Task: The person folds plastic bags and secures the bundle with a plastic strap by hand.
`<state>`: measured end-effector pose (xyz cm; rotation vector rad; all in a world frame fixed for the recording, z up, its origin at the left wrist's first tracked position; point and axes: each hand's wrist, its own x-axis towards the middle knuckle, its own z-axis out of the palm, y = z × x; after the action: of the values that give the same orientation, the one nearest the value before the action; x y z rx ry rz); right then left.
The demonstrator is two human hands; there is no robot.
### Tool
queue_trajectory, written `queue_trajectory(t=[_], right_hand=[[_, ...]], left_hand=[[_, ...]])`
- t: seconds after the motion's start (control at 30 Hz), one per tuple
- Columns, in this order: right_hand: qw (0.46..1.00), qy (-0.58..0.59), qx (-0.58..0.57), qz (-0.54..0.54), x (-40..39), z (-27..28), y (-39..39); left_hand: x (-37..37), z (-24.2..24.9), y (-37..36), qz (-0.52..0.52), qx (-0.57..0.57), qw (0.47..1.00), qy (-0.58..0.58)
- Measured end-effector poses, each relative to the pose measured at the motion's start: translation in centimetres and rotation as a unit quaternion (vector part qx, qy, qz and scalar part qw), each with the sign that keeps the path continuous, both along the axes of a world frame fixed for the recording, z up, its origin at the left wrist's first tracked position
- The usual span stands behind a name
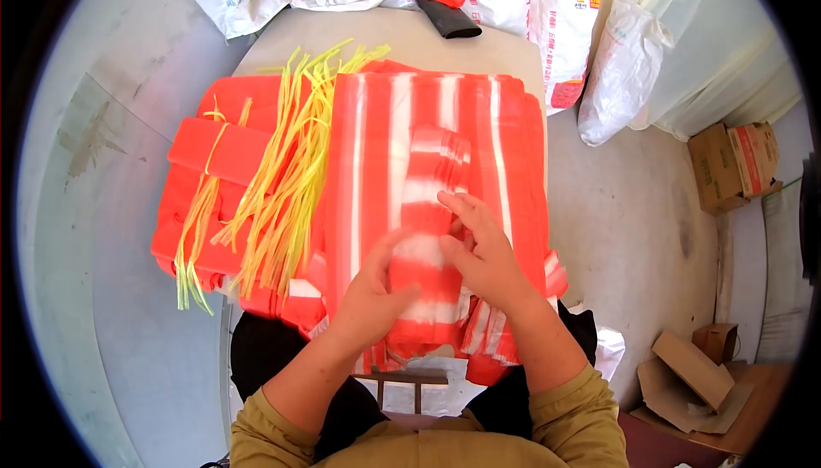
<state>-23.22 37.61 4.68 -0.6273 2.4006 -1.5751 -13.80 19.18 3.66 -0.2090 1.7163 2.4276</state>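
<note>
A stack of red and white striped plastic bags [346, 168] lies in front of me. On top of it runs a narrow folded striped bag [425, 293], between my two hands. My left hand [373, 295] is at its left edge, thumb and fingers apart, the fingertips blurred. From the right, my right hand [483, 258] reaches over the folded bag with its fingers spread and slightly bent. Yellow plastic strips [295, 168] lie in a loose bunch along the stack's left side.
Folded red bags [227, 156] are piled at the left, one bundle tied with a yellow strip. At the table's [342, 30] far edge lie a black and red roll [446, 13] and white printed sacks [505, 6]. Cardboard boxes [731, 164] stand at the right.
</note>
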Motion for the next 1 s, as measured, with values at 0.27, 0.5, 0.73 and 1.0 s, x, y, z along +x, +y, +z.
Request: queue_trajectory(t=[0.27, 0.5, 0.73, 1.0], right_hand=[[0.997, -0.065, 0.005, 0.034, -1.2, 0.4, 0.9], [0.990, 0.100, 0.026, 0.091, -2.0, -0.3, 0.5], [0.983, 0.098, 0.070, 0.137, -2.2, -0.5, 0.4], [0.985, -0.039, 0.085, 0.142, -2.4, 0.4, 0.4]], left_hand=[[0.4, -1.6, 0.1, -0.064, -0.045, 0.997, 0.009], [0.2, 0.3, 0.2, -0.027, 0.040, 0.993, -0.108], [0.7, -2.3, 0.6, -0.025, -0.054, 0.998, 0.022], [1.0, -1.7, 0.6, -0.029, -0.033, 0.998, -0.049]])
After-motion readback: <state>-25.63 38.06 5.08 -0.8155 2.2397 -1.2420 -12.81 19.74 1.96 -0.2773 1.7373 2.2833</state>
